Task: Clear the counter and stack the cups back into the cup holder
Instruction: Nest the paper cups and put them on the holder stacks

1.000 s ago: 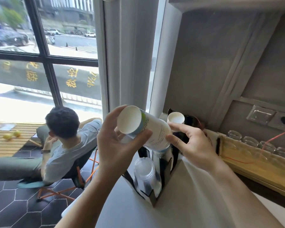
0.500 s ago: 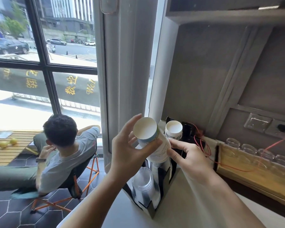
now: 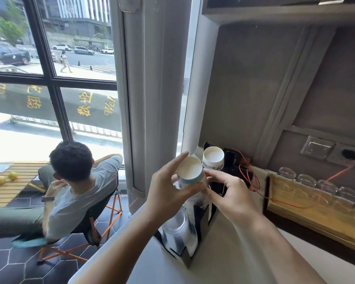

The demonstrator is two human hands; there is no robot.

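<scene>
A white paper cup stack (image 3: 190, 173) with a blue-green band stands nearly upright in the middle slot of the black cup holder (image 3: 201, 218). My left hand (image 3: 168, 193) grips the stack from the left below its rim. My right hand (image 3: 232, 195) touches its lower right side with the fingertips. A second white paper cup stack (image 3: 213, 157) sits in the rear slot. A clear plastic cup stack (image 3: 177, 228) fills the front slot.
The holder stands at the left edge of the pale counter (image 3: 223, 261). A wooden tray (image 3: 320, 218) with several upturned glasses (image 3: 326, 186) lies to the right, crossed by a red wire (image 3: 254, 181). A seated person (image 3: 70, 189) is below left, beyond the counter.
The paper cup stack has swung from a steep tilt to nearly upright and dropped lower into the holder's middle slot. Both hands followed it down.
</scene>
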